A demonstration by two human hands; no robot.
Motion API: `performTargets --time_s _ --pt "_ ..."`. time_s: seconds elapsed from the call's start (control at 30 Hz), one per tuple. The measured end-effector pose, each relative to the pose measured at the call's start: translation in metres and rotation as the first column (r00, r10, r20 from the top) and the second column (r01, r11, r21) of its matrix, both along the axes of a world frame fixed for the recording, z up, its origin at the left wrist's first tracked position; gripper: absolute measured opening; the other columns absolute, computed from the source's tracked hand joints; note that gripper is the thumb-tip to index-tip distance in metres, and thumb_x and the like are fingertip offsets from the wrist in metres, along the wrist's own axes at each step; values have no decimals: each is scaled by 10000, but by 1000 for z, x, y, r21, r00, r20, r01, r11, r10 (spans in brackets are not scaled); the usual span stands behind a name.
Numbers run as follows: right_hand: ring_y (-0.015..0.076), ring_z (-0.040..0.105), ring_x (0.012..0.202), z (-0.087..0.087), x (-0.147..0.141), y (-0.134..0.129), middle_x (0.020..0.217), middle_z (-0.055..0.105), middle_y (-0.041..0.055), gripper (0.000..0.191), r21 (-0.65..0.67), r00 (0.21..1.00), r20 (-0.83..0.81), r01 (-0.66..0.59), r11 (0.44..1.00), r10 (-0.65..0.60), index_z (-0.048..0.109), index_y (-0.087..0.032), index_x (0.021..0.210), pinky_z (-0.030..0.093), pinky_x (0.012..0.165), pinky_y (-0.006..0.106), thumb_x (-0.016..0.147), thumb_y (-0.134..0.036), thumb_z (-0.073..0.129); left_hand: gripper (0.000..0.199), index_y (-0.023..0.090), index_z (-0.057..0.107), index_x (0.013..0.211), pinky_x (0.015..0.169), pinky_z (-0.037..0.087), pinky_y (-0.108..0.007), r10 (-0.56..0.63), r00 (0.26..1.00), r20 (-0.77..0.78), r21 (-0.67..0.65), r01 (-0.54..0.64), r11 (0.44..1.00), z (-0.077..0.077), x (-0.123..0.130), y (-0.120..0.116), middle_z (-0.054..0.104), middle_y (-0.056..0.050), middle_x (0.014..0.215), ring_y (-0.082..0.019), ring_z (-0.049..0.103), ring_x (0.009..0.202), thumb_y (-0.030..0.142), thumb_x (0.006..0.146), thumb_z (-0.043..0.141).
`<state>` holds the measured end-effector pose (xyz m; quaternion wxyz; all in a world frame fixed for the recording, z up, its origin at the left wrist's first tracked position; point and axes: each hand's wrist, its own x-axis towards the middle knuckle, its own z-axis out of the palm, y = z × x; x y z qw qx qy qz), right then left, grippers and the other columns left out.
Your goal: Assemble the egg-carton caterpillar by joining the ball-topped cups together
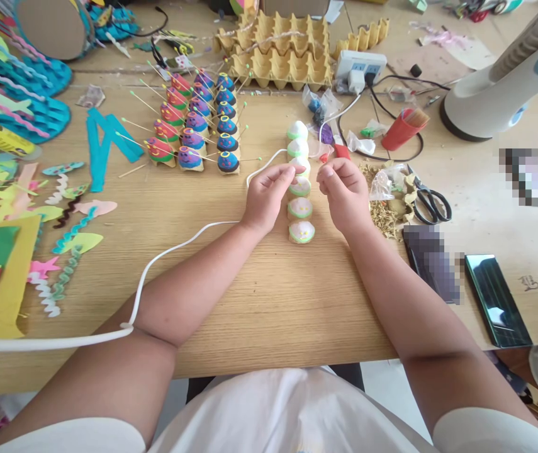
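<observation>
A column of several white domed craft pieces (301, 207) with green rims and small yellow dots runs down the middle of the table. My left hand (269, 196) hovers at the column's left side, thumb and forefinger pinched over one of the pieces. On the other side, my right hand (347, 196) is also pinched, a short way off the column. Whatever sits between the fingertips of either hand is too small to make out. Further left stand rows of painted egg-carton cups in red, purple (192, 139) and blue (228, 126), the red and blue ones with green-tipped sticks.
Egg-carton trays (280, 50) and a white power strip (360, 65) lie at the back. On the right are black scissors (431, 202), a red cup (403, 131), a phone (498, 302) and a lamp base (474, 107). A white cable (155, 258) crosses my left arm. Paper cutouts (80, 242) cover the left.
</observation>
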<state>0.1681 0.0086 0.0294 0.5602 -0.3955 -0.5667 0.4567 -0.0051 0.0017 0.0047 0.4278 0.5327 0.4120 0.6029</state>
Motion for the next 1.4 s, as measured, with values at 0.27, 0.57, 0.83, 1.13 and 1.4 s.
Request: performTargets --time_s 0.27,0.57,0.83,1.13,1.4 --pt "86 415 627 0 1 2 689 524 -56 675 -93 987 -142 -85 992 71 561 -235 707 386 581 259 735 -808 916 408 252 873 1012 882 636 -319 25 1000 -3 33 -24 999 -2 1 1 866 -40 996 -194 784 936 641 981 753" --pt "76 413 626 -1 2 4 712 560 -52 613 -209 977 -192 -137 968 97 623 -227 718 349 554 239 670 -708 1000 338 245 860 1012 930 631 -327 57 998 -5 49 -57 997 -3 1 5 867 -46 1029 -204 802 1000 559 1000 737" --pt "70 393 601 0 2 4 703 537 -65 630 -189 989 -123 -100 977 77 671 -230 777 345 522 251 625 -738 1011 389 251 859 1033 930 632 -334 47 999 -23 72 -46 996 -7 1 7 870 -50 1069 -214 806 1029 618 1006 731" --pt "88 363 589 -5 1 6 636 486 -54 680 -156 996 -77 -45 987 34 631 -236 690 301 509 257 732 -871 870 391 247 857 1041 889 605 -318 -4 996 -86 147 16 989 -3 7 -1 862 -74 1074 -192 768 970 624 985 773" --pt "83 367 572 -7 0 6 613 465 -62 699 -121 998 -47 -49 991 44 613 -234 688 315 506 261 771 -899 812 409 246 869 1070 828 588 -296 -21 987 -158 203 53 978 -1 8 -1 837 -57 1040 -164 730 902 634 942 837"
